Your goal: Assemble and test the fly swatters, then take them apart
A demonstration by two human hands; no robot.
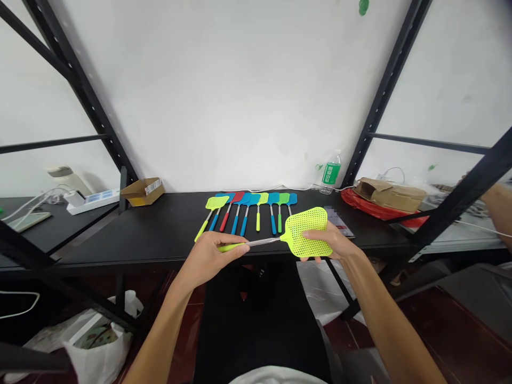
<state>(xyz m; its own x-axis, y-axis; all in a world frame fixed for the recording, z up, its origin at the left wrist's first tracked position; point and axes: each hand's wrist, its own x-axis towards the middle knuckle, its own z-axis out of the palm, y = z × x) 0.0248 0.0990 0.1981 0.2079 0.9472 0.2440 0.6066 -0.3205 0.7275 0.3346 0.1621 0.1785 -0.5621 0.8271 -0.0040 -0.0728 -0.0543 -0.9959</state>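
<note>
A yellow-green fly swatter (307,232) with a square mesh head lies level between my two hands, near the table's front edge. Its handle is in my left hand (212,255), fingers wrapped round the grip. My right hand (330,239) pinches the mesh head, thumb on top and fingers beneath. The thin shaft between them looks clear or silvery. Behind it, a row of several more fly swatters lies on the black table (172,229): a yellow-green swatter (217,202) at the left end, a red swatter (237,197), a green swatter (284,199) and several blue ones.
At the back left stands an open cardboard box (143,191), with a white power strip (94,201) farther left. A water bottle (331,172) stands at the back right. Beyond it lie a brown package (388,195) and red plastic (352,200). Black metal posts (386,90) frame both sides.
</note>
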